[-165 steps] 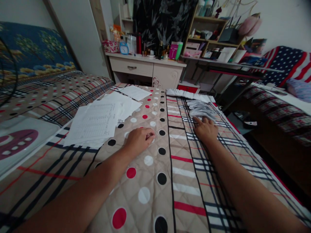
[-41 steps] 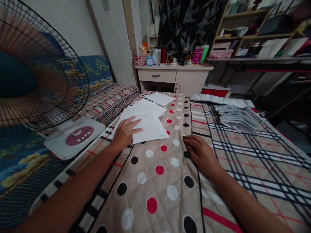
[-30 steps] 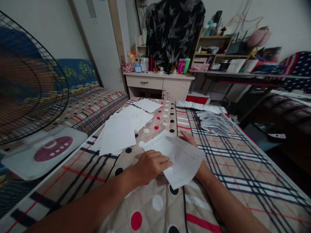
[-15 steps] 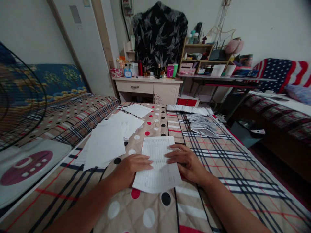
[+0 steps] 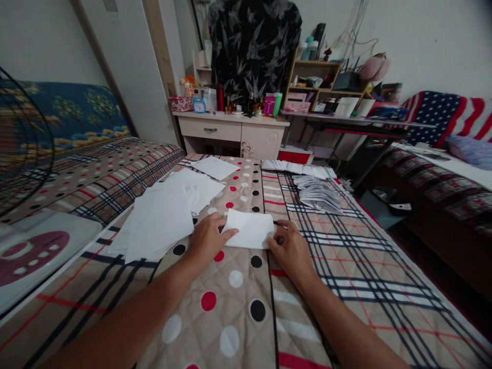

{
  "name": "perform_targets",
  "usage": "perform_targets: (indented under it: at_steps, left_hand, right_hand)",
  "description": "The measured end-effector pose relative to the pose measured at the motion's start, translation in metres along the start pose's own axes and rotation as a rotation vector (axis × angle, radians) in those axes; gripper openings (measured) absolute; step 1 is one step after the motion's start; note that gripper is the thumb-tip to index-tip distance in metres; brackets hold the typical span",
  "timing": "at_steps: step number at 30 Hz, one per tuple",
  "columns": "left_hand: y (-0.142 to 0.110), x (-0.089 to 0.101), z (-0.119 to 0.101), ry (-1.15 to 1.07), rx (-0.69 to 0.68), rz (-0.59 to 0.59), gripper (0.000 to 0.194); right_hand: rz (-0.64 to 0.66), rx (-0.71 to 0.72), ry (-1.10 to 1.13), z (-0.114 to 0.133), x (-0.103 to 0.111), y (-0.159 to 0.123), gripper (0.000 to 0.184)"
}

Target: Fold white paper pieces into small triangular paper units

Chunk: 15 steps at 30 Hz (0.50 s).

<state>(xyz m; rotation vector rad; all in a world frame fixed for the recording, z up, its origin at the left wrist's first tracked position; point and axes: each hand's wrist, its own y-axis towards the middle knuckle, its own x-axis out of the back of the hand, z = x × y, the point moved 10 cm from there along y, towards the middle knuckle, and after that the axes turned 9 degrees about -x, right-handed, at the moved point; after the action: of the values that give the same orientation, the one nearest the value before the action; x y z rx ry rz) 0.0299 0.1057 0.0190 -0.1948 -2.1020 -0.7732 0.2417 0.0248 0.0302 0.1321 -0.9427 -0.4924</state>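
Note:
A sheet of paper (image 5: 249,230), doubled over with its blank white side up, lies on the patterned bedspread (image 5: 234,323) in front of me. My left hand (image 5: 209,236) pinches its left edge, thumb on top and fingers beneath or behind. At the right edge, my right hand (image 5: 290,246) grips the paper between thumb and curled fingers. The printed side seen earlier is hidden inside the fold. To the left is a loose pile of white sheets (image 5: 159,220). Farther right sits a fanned stack of folded papers (image 5: 317,193).
Another white sheet (image 5: 215,167) lies toward the far end of the bed, near a long row of folded white paper (image 5: 298,168). A fan (image 5: 26,148) stands at the left edge, above a white bag with a pink print (image 5: 34,256). A dresser (image 5: 230,128) stands beyond.
The sheet's near half has been folded away from me over the printed side. Both hands have gone from lying flat on the sheet to gripping its side edges. The view has shifted slightly.

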Motion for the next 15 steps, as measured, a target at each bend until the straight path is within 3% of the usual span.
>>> perform_targets:
  at_steps: [3,5,9,15]
  left_hand:
    - [0.001,0.001,0.000,-0.006,-0.052,-0.074,0.018]
    - [-0.001,-0.003,0.005,-0.043,-0.031,-0.057,0.019]
    - [-0.006,-0.011,0.012,-0.135,0.037,0.009,0.020]
    - [-0.013,-0.015,0.027,-0.399,0.211,-0.045,0.023]
  right_hand:
    - [-0.004,-0.002,-0.025,0.000,-0.001,0.002,0.022]
    - [0.020,-0.027,-0.014,-0.002,-0.003,0.003,0.024]
    - [0.054,-0.121,0.028,-0.011,-0.004,0.006,0.016]
    - [0.122,-0.204,0.237,-0.024,-0.012,0.002,0.021]
